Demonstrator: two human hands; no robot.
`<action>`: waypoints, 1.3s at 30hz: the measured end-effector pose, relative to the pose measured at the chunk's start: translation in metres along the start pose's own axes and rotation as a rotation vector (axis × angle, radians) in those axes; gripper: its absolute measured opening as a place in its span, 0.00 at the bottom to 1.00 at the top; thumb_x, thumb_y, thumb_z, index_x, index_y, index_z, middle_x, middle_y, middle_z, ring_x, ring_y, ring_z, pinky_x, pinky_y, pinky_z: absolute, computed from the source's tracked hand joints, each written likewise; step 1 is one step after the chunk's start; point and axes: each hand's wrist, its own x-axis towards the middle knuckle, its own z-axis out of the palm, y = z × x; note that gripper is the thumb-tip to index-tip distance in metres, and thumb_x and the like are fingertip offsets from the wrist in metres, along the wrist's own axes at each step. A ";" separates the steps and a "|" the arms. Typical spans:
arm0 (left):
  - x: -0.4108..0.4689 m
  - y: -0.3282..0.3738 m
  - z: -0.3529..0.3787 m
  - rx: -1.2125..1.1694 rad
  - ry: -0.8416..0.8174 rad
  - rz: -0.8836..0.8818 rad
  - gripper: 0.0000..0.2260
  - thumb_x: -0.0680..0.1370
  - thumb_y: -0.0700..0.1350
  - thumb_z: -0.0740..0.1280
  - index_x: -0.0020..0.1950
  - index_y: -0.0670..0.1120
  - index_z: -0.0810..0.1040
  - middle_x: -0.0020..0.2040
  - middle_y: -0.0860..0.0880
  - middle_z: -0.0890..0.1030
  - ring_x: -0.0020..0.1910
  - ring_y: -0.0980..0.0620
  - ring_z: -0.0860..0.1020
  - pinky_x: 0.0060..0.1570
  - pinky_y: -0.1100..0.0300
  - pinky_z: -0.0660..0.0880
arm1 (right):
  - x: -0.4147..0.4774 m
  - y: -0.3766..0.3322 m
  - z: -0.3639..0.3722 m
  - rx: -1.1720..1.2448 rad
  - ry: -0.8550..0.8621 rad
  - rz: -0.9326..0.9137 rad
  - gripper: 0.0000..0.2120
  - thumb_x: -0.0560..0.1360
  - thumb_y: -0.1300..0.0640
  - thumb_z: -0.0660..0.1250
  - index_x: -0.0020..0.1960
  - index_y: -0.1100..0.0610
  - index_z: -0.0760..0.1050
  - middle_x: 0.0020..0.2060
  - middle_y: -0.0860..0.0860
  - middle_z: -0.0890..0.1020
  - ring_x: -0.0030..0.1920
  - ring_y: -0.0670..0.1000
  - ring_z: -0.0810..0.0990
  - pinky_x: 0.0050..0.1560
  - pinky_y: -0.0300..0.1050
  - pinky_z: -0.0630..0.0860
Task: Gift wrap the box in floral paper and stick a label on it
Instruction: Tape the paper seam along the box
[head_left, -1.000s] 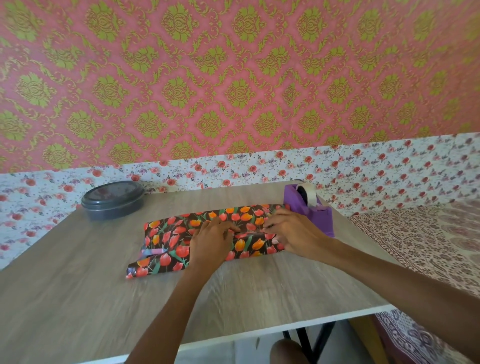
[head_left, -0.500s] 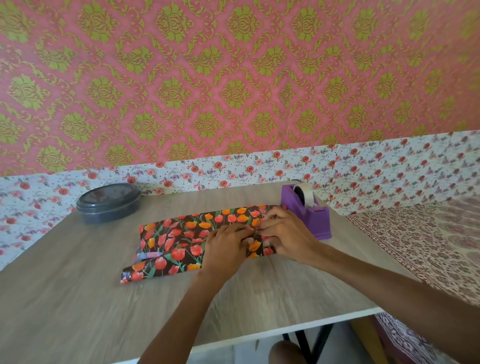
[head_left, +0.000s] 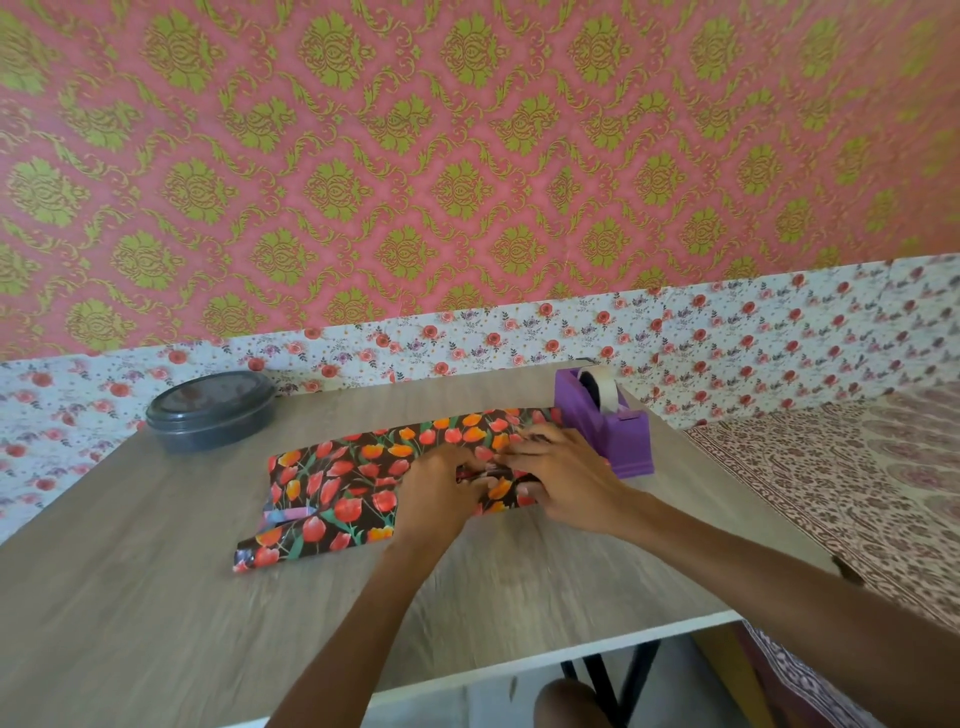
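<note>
The box is hidden inside dark floral paper printed with red and orange tulips, lying in the middle of the wooden table. The paper's left end spreads loose and flat, and a pale pink-purple strip shows in its fold. My left hand rests on top of the parcel's right half, fingers bent down onto the paper seam. My right hand lies beside it, fingers spread and pressing the same seam; the fingertips of both hands meet there.
A purple tape dispenser with a white roll stands just right of the parcel, close to my right hand. A dark round lidded container sits at the back left. A patterned cloth surface lies beyond the table's right edge.
My left hand slid right along the parcel until its fingers met my right hand. The right hand stayed on the parcel's right end.
</note>
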 end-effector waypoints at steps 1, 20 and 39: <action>0.000 0.001 0.000 0.011 -0.007 -0.008 0.06 0.72 0.48 0.76 0.45 0.49 0.84 0.40 0.56 0.81 0.35 0.59 0.77 0.36 0.63 0.75 | 0.001 -0.002 -0.001 -0.031 0.002 0.006 0.22 0.71 0.55 0.71 0.65 0.47 0.77 0.63 0.43 0.78 0.65 0.53 0.70 0.56 0.53 0.72; 0.018 0.045 0.022 -0.044 -0.029 0.127 0.03 0.73 0.42 0.72 0.44 0.49 0.80 0.45 0.54 0.81 0.47 0.55 0.78 0.49 0.60 0.76 | -0.037 0.059 -0.043 0.382 0.332 0.539 0.03 0.75 0.59 0.69 0.44 0.52 0.80 0.42 0.45 0.81 0.44 0.44 0.78 0.47 0.42 0.76; 0.076 0.126 0.111 0.005 -0.199 -0.048 0.08 0.71 0.43 0.75 0.42 0.43 0.77 0.39 0.48 0.75 0.36 0.52 0.73 0.34 0.64 0.67 | -0.006 0.114 -0.062 1.325 0.090 1.436 0.09 0.72 0.60 0.76 0.40 0.59 0.75 0.42 0.53 0.80 0.36 0.48 0.76 0.30 0.41 0.69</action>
